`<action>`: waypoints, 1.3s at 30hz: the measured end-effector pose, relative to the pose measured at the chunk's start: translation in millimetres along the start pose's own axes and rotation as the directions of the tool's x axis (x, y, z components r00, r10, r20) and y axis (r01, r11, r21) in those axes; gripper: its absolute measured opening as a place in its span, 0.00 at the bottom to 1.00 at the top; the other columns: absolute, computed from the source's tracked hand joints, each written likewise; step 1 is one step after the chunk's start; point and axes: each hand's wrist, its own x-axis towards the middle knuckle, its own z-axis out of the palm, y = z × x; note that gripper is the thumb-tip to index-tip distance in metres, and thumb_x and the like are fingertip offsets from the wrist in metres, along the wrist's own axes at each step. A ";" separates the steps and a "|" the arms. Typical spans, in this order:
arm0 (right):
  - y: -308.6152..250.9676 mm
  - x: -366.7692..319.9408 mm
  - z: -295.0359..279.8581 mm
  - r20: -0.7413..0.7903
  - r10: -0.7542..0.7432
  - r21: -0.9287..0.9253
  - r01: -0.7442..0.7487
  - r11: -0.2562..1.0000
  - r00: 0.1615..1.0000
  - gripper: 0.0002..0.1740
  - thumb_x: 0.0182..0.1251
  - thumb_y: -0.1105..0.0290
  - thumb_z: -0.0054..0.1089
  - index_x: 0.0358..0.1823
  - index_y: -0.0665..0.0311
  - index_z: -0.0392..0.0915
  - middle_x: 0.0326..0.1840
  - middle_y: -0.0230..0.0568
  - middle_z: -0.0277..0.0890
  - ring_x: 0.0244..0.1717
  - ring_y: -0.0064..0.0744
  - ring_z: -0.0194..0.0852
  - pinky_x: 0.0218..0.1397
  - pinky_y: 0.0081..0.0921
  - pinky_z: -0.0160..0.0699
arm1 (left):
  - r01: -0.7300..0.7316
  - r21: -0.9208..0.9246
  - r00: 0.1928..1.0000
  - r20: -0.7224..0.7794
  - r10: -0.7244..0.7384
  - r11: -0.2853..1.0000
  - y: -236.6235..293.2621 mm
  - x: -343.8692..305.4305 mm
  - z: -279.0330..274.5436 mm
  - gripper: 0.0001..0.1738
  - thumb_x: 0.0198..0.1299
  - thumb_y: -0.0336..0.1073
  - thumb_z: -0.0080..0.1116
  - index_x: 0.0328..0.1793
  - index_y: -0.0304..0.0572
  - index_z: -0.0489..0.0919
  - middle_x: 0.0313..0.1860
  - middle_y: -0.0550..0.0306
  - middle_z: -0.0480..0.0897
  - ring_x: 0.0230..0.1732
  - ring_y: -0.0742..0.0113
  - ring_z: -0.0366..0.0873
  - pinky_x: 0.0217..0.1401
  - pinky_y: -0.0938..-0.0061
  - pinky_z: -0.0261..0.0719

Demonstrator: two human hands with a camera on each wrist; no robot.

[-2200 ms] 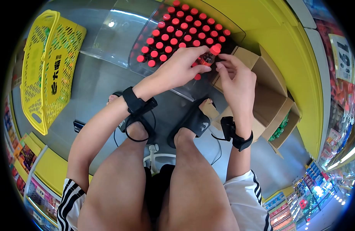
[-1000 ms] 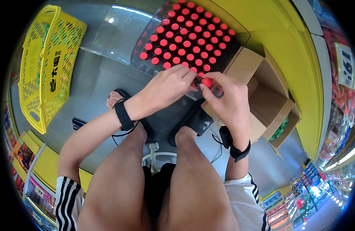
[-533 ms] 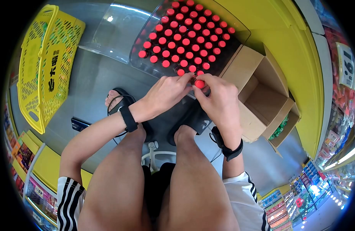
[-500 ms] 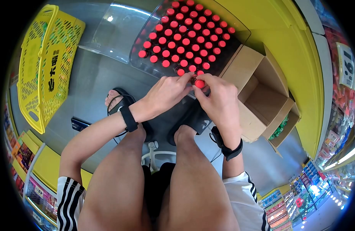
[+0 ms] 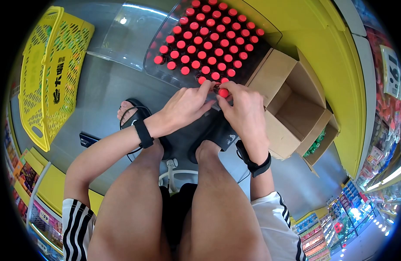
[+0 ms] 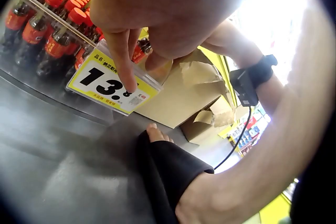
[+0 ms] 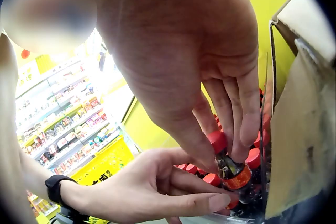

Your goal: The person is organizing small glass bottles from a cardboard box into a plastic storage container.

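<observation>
My right hand (image 5: 247,111) pinches a small dark bottle near its red cap (image 5: 223,93) at the near edge of a clear bin (image 5: 152,69) filled with similar bottles. In the right wrist view, the thumb and fingers of my right hand (image 7: 178,50) are at the neck, above the bottle's red label (image 7: 239,178). My left hand (image 5: 183,106) is beside it, thumb and fingers extended. From the right wrist view, my left hand (image 7: 136,187) reaches along the front bottles, its thumb close to the held bottle; whether it touches is unclear. The bottle's base is hidden.
Open cardboard boxes (image 5: 282,135) stand right of the bin, one with green packets (image 5: 315,145). A yellow basket (image 5: 48,87) stands far left. A yellow price card (image 6: 110,84) hangs on the bin's front. A phone (image 5: 88,139) lies on the floor beside the feet.
The bottle has come down from its tilted, raised position to the bin's near edge. My left hand's grip on it has gone, its thumb spreading away; my right hand has moved left and holds it.
</observation>
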 end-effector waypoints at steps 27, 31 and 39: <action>11.6 12.2 32.0 0.139 0.025 -0.367 0.028 0.930 0.990 0.11 0.68 0.68 0.73 0.50 0.60 0.89 0.37 0.49 0.91 0.38 0.58 0.92 0.42 0.52 0.89 | -0.127 0.370 0.982 0.179 0.064 0.920 -4.6 0.9 17.0 0.33 0.69 0.54 0.74 0.59 0.23 0.84 0.56 0.39 0.88 0.67 0.45 0.83 0.54 0.54 0.93; 12.5 13.1 33.2 0.135 0.027 -0.368 0.024 0.930 0.991 0.11 0.68 0.67 0.73 0.50 0.60 0.90 0.35 0.49 0.91 0.38 0.58 0.92 0.41 0.52 0.90 | -0.131 0.396 0.983 0.173 0.067 0.909 -7.8 2.2 20.7 0.36 0.67 0.53 0.76 0.63 0.22 0.84 0.58 0.38 0.87 0.68 0.43 0.81 0.55 0.55 0.94; 7.6 13.9 29.5 0.142 0.063 -0.369 -0.006 0.929 0.988 0.13 0.69 0.66 0.74 0.52 0.60 0.90 0.35 0.54 0.90 0.39 0.60 0.92 0.43 0.52 0.91 | -0.139 0.378 0.981 0.176 0.077 0.915 -9.9 2.4 21.5 0.33 0.63 0.47 0.78 0.62 0.24 0.84 0.64 0.38 0.85 0.68 0.42 0.80 0.54 0.55 0.94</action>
